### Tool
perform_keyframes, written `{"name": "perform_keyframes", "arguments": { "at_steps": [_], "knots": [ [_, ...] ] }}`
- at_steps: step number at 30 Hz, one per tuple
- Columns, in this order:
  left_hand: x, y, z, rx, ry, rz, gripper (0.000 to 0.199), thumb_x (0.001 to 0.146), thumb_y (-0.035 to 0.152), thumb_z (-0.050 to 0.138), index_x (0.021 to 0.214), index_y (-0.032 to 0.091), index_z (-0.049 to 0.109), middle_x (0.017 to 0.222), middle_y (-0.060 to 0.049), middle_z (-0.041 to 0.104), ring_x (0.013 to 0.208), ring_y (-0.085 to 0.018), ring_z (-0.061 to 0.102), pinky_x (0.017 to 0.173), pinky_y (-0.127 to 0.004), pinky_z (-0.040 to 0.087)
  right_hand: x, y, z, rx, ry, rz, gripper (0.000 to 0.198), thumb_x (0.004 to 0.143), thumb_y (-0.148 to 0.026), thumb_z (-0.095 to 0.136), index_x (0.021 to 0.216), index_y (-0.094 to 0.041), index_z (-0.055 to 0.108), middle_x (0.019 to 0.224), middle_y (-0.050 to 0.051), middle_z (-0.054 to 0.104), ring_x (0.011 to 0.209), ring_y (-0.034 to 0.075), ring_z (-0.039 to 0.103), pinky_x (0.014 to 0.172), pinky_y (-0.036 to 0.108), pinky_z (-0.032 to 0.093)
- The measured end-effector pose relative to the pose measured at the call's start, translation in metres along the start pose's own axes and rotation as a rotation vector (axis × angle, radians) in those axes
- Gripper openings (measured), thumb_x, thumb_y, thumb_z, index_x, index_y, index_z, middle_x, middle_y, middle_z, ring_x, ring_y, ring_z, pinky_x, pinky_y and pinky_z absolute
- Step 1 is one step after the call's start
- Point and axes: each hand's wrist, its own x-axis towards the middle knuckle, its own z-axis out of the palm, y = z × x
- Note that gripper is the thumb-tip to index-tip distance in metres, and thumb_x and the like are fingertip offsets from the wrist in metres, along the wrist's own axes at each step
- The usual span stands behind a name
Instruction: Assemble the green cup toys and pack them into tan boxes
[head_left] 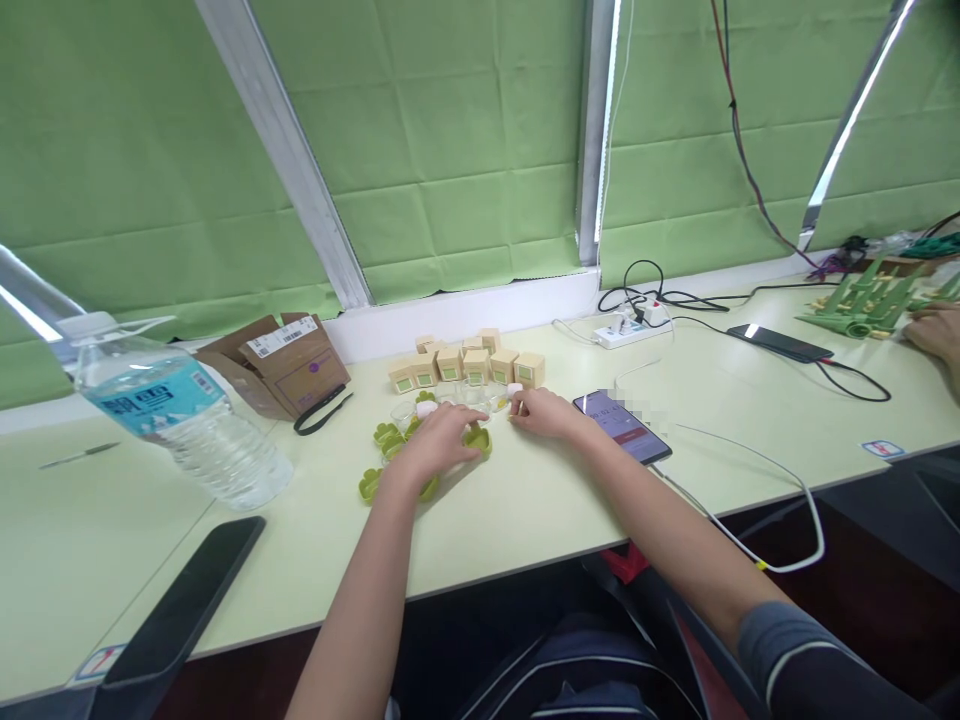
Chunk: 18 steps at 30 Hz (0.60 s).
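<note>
My left hand (437, 440) is curled, with its thumb and a fingertip at a small green flower-shaped cup (480, 440) on the table. To its right, my right hand (544, 412) has its fingertips pressed together close to the tabletop; what they hold is too small to make out. A small whitish piece (514, 390) is just beyond those fingers. More green flower-shaped cups (370, 485) lie left of and partly under my left hand. Small clear plastic parts (472, 393) lie beyond the hands. Behind them stand several cream box-shaped pieces (529, 369) with green windows.
At left are a large water bottle (180, 420), an open cardboard box (281, 370), a black strap (322, 408) and a dark phone (187, 590). A lit phone (622, 428) with a white cable lies right. Beyond are a power strip (634, 332) and another person's hand (937, 335) near green parts (862, 310).
</note>
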Motion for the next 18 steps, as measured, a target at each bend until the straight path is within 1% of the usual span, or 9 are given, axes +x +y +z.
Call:
{"name": "perform_keyframes", "arguments": {
  "at_steps": [2,4,6,7,9,11,14,16,18],
  "knots": [
    [0.006,0.004,0.001,-0.079,0.028,-0.013,0.053,0.076,0.029,0.077,0.128,0.028,0.068,0.106,-0.006,0.068,0.097,-0.026,0.064,0.088,-0.038,0.052,0.000,-0.001,0.000,0.030,0.036,-0.042,0.007,0.087,-0.026,0.066,0.092,-0.021,0.068,0.090,0.005,0.073,0.079,0.019,0.065,0.068,0.025,0.042],
    [0.013,0.007,0.007,-0.128,0.117,-0.051,0.050,0.079,0.030,0.075,0.128,0.025,0.068,0.108,-0.007,0.063,0.094,-0.024,0.064,0.088,-0.038,0.054,0.001,-0.002,0.001,0.076,0.122,-0.102,0.005,0.088,-0.023,0.066,0.092,-0.019,0.066,0.094,0.006,0.073,0.085,0.019,0.065,0.073,0.026,0.043],
    [0.017,0.006,0.017,-0.160,0.233,-0.061,0.046,0.080,0.026,0.073,0.126,0.024,0.068,0.110,-0.007,0.059,0.098,-0.023,0.064,0.093,-0.039,0.054,0.002,-0.004,0.001,0.137,0.216,-0.157,0.005,0.089,-0.023,0.065,0.092,-0.018,0.064,0.099,0.008,0.072,0.089,0.019,0.065,0.076,0.026,0.045],
    [0.018,0.006,0.024,-0.177,0.298,-0.065,0.045,0.081,0.023,0.072,0.126,0.024,0.068,0.113,-0.008,0.057,0.100,-0.022,0.064,0.094,-0.039,0.054,0.002,-0.004,0.001,0.180,0.249,-0.180,0.005,0.090,-0.023,0.065,0.092,-0.018,0.064,0.100,0.008,0.072,0.087,0.018,0.065,0.076,0.026,0.045],
    [0.017,0.003,0.036,-0.195,0.462,-0.096,0.044,0.082,0.019,0.070,0.126,0.024,0.066,0.118,-0.009,0.052,0.103,-0.021,0.064,0.090,-0.037,0.057,0.003,-0.006,0.001,0.292,0.285,-0.217,0.007,0.091,-0.025,0.063,0.092,-0.018,0.063,0.097,0.006,0.072,0.076,0.015,0.064,0.072,0.026,0.046],
    [0.013,0.002,0.044,-0.186,0.573,-0.109,0.050,0.081,0.016,0.070,0.129,0.025,0.064,0.116,-0.008,0.052,0.107,-0.023,0.061,0.087,-0.036,0.058,0.003,-0.008,0.002,0.407,0.314,-0.263,0.010,0.092,-0.029,0.062,0.093,-0.019,0.063,0.091,0.003,0.072,0.066,0.012,0.062,0.066,0.025,0.047],
    [0.005,0.003,0.048,-0.223,0.651,-0.051,0.057,0.080,0.015,0.070,0.135,0.026,0.058,0.118,-0.008,0.055,0.109,-0.022,0.060,0.084,-0.033,0.060,0.001,-0.014,0.004,0.510,0.395,-0.365,0.017,0.091,-0.034,0.064,0.101,-0.019,0.065,0.084,0.002,0.071,0.064,0.012,0.062,0.064,0.025,0.049],
    [0.002,0.005,0.047,-0.256,0.676,-0.032,0.057,0.081,0.016,0.070,0.135,0.026,0.056,0.118,-0.007,0.059,0.107,-0.020,0.062,0.084,-0.033,0.060,0.000,-0.019,0.007,0.557,0.443,-0.425,0.021,0.091,-0.036,0.065,0.105,-0.020,0.066,0.081,0.002,0.070,0.065,0.012,0.062,0.063,0.025,0.051],
    [0.001,0.006,0.047,-0.275,0.686,-0.023,0.056,0.082,0.017,0.071,0.135,0.026,0.056,0.117,-0.007,0.062,0.105,-0.020,0.063,0.086,-0.034,0.060,-0.001,-0.024,0.009,0.617,0.461,-0.451,0.024,0.090,-0.038,0.066,0.106,-0.020,0.066,0.081,0.002,0.071,0.067,0.013,0.064,0.062,0.024,0.052]
  ]
}}
